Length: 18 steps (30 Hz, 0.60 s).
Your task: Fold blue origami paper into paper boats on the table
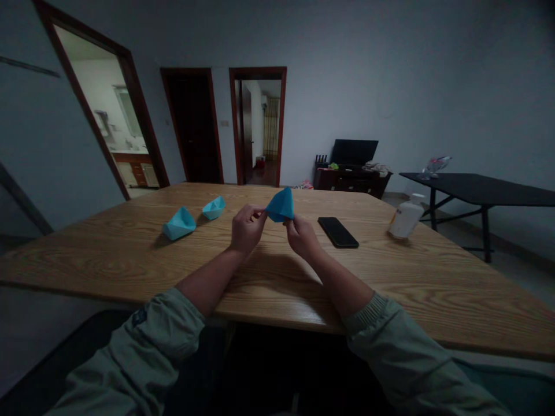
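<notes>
Between my hands, above the wooden table, I hold a folded blue paper piece, pointed at the top. My left hand pinches its left corner, and my right hand grips its right corner. To the left on the tabletop stand a light blue origami paper boat and a smaller one, both apart from my hands. A black smartphone lies face up just right of my right hand.
A white plastic bottle lies tilted near the table's right side. A dark table stands further right, and a dark cabinet with a monitor stands against the far wall. Several doorways line the back wall. The near table edge runs below my forearms.
</notes>
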Each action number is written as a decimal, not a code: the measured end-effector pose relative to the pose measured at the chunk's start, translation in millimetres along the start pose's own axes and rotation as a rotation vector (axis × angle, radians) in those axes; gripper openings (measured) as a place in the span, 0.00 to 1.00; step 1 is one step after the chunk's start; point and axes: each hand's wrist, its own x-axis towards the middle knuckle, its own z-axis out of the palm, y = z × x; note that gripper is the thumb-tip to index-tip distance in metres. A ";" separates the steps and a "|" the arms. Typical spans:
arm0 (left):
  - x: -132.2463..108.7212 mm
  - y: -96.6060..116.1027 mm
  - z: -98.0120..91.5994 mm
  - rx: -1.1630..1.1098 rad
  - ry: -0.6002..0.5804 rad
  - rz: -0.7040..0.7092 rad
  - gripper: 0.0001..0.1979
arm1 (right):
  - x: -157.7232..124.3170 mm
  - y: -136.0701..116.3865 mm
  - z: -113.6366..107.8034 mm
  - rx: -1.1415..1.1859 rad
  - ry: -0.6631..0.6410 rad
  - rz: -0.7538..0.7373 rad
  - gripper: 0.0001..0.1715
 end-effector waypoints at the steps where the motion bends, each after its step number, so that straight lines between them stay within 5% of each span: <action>1: 0.0 -0.5 0.1 0.001 -0.006 0.005 0.11 | 0.4 0.6 -0.3 0.000 0.005 -0.002 0.20; 9: -2.8 1.7 0.3 -0.006 -0.098 0.099 0.14 | 3.5 8.7 0.8 0.201 0.028 0.067 0.17; 18: -1.0 -12.1 2.3 -0.142 -0.212 -0.016 0.45 | 6.7 2.0 -4.1 0.862 -0.056 0.340 0.17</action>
